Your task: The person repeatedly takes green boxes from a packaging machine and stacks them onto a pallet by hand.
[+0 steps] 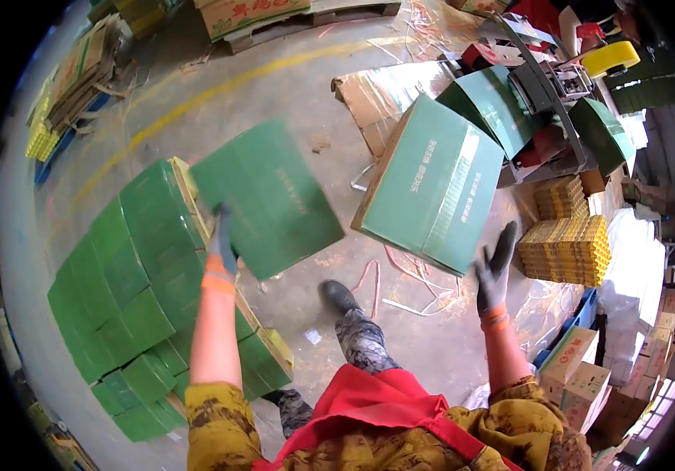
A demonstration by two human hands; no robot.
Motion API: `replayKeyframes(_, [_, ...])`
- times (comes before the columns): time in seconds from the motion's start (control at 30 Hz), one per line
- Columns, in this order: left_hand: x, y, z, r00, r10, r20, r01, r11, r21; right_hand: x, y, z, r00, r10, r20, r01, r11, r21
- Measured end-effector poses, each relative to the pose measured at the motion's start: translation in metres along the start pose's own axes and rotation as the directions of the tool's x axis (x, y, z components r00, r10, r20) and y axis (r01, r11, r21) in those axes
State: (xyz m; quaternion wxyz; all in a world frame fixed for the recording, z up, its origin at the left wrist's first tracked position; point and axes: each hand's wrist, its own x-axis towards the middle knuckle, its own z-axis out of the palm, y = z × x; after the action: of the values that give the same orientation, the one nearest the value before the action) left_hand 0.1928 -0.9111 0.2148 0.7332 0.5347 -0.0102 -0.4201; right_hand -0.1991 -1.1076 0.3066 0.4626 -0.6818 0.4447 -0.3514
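Observation:
My left hand [224, 242], in a dark glove with an orange cuff, grips the left edge of a green carton [271, 196]. That carton is tilted, its far edge is blurred, and the underside is hidden. To its right is another green carton [432, 180] with clear tape across its top and pale printing. My right hand [496, 268], gloved the same way, is open with fingers apart, close to that taped carton's near right corner. A small gap seems to separate them.
Stacked green cartons [122, 290] rise at left. A taping machine [557, 102] with yellow tape stands upper right, more green cartons in it. Yellow egg trays [565, 250] are piled at right. Loose straps [416, 286] litter the floor near my boot [341, 298].

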Motion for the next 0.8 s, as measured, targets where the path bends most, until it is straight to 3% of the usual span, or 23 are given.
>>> replayKeyframes(0.03, [0.009,-0.008,0.005,0.998,-0.059,0.033,0.058,0.998,0.025,0.000,0.013,0.002,0.988,0.155,0.002,-0.150,0.950,0.275])
replayKeyframes(0.07, [0.018,-0.015,0.009,0.994,-0.101,0.039,0.099,0.993,0.059,0.000,0.032,0.008,0.951,0.305,0.052,-0.286,0.802,0.525])
replayKeyframes(0.1, [0.020,-0.025,0.018,0.991,-0.123,0.052,0.118,0.989,0.088,-0.005,0.071,0.007,0.890,0.382,0.248,-0.449,0.648,0.615])
replayKeyframes(0.13, [0.023,-0.034,0.026,0.988,-0.143,0.061,0.135,0.983,0.123,-0.004,0.021,0.023,0.862,0.354,0.362,-0.500,0.476,0.724])
replayKeyframes(0.2, [0.013,-0.053,0.030,0.988,-0.139,0.062,0.130,0.983,0.132,-0.010,0.032,0.015,0.825,0.464,0.323,-0.550,0.525,0.650])
replayKeyframes(0.27, [-0.018,-0.079,0.008,0.994,-0.105,-0.004,0.105,0.994,0.026,-0.029,0.054,0.007,0.834,0.357,0.422,-0.551,0.597,0.584])
replayKeyframes(0.3, [-0.041,-0.097,-0.012,0.995,-0.086,-0.050,0.083,0.994,-0.066,-0.042,0.073,-0.016,0.860,0.285,0.423,-0.391,0.902,0.186])
replayKeyframes(0.37, [-0.106,-0.125,-0.060,0.981,-0.106,-0.162,0.065,0.968,-0.244,-0.047,0.060,0.019,0.799,0.227,0.557,-0.351,0.928,0.125])
replayKeyframes(0.4, [-0.146,-0.115,-0.078,0.955,-0.180,-0.236,0.120,0.961,-0.249,-0.060,0.024,0.051,0.708,0.276,0.650,-0.621,0.681,0.387])
replayKeyframes(0.43, [-0.192,-0.121,-0.098,0.958,-0.162,-0.238,0.054,0.914,-0.403,-0.074,0.017,0.065,0.610,0.307,0.731,-0.696,0.647,0.310])
replayKeyframes(0.47, [-0.232,-0.134,-0.130,0.962,-0.141,-0.234,-0.012,0.834,-0.551,-0.086,0.014,0.092,0.539,0.343,0.769,-0.684,0.711,0.162])
replayKeyframes(0.53, [-0.305,-0.243,-0.244,0.893,-0.352,-0.279,0.042,0.683,-0.729,-0.115,-0.019,0.183,0.308,0.254,0.917,-0.642,0.767,0.004])
replayKeyframes(0.6, [-0.387,-0.265,-0.310,0.820,-0.366,-0.441,-0.196,0.545,-0.815,-0.158,-0.052,0.286,0.073,0.298,0.952,-0.520,0.826,-0.219])
replayKeyframes(0.67, [-0.480,-0.336,-0.393,0.595,-0.338,-0.729,-0.210,0.810,-0.547,-0.203,-0.044,0.379,-0.168,0.179,0.969,-0.475,0.847,-0.239])
replayKeyframes(0.73, [-0.499,-0.258,-0.414,0.565,-0.204,-0.800,-0.387,0.790,-0.475,-0.236,0.035,0.467,-0.298,0.136,0.945,-0.299,0.927,-0.228])
replayKeyframes(0.8, [-0.516,-0.259,-0.448,0.409,-0.215,-0.887,-0.366,0.851,-0.376,-0.279,0.053,0.553,-0.418,0.144,0.897,-0.140,0.965,-0.220])
